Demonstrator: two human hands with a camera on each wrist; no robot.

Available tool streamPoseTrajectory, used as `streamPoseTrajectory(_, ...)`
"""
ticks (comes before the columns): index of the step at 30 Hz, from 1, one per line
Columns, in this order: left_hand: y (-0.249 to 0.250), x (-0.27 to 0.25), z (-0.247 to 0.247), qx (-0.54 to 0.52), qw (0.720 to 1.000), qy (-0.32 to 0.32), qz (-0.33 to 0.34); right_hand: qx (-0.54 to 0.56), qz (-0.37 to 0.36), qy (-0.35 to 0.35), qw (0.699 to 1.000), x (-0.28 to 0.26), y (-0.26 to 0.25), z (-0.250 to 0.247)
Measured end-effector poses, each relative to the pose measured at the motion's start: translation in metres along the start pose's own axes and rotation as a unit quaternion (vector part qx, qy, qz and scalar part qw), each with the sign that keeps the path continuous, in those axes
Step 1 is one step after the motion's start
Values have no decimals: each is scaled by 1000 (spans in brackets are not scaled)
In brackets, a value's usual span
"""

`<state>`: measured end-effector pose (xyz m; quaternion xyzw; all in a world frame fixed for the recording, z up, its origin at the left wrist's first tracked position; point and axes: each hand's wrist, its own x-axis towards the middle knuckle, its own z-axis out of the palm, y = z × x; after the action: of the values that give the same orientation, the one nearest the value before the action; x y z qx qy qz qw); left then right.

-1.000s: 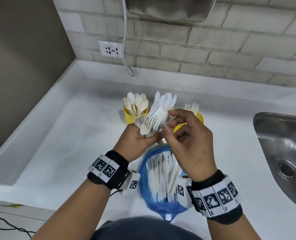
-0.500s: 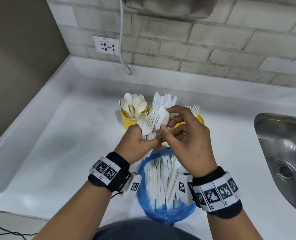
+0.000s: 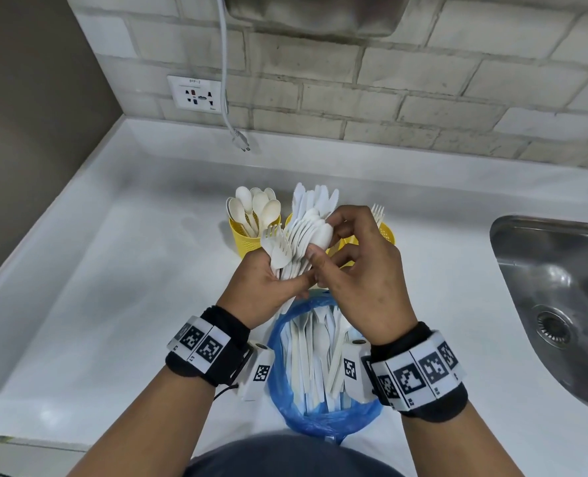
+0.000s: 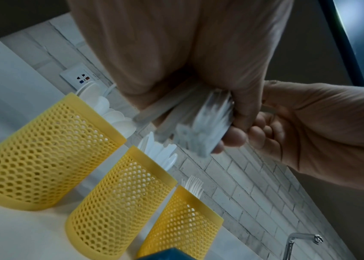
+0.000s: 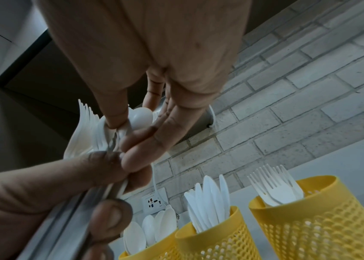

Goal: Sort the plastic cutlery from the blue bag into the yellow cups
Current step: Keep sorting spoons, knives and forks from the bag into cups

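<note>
My left hand [image 3: 268, 284] grips a fanned bundle of white plastic cutlery [image 3: 294, 244] above the blue bag [image 3: 320, 407], which lies open on the counter with more white cutlery inside. My right hand [image 3: 323, 242] pinches the bowl of a spoon [image 5: 142, 117] at the bundle's right side, thumb and fingers on it. Behind the hands stand three yellow mesh cups: the left cup [image 3: 248, 235] holds spoons, the middle cup [image 5: 216, 235] holds knives, the right cup [image 5: 316, 219] holds forks. The hands hide most of the middle and right cups in the head view.
A steel sink [image 3: 554, 297] is sunk into the white counter [image 3: 113, 287] at the right. A wall socket [image 3: 196, 96] and a hanging white cable [image 3: 227, 98] are on the brick wall behind. A raised white ledge runs along the counter's left and back.
My right hand's fingers have shifted along the bundle's tips and closed on a spoon bowl. The left hand keeps its grip on the bundle; both hands sit slightly higher over the cups.
</note>
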<state>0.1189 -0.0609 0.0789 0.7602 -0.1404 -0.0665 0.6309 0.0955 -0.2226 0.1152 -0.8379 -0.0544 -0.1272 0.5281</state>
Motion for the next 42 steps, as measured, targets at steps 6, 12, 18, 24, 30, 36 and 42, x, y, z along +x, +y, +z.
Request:
streamPoseTrajectory(6,6,-2,1,-10,1000,14,19,18,-3,4,1000,-1,1,1)
streamPoseTrajectory(12,8,-4,1,-26,999,7,20,59,27,1,998,-2,1,1)
streamPoseTrajectory(18,13,-7,4,-46,999,9,26,108,49,7,993,-3,0,-2)
streamPoseTrajectory(24,13,-9,2,-85,996,6,5,243,102,50,963,1,10,-5)
streamPoseTrajectory(30,15,-9,2,-99,995,10,13,206,124,-9,971,1,16,-1)
streamPoseTrajectory(36,14,-9,0,-101,994,28,-21,411,185,16,892,4,7,-5)
streamPoseTrajectory(42,10,-8,-2,-85,996,35,-20,594,194,13,781,13,1,-25)
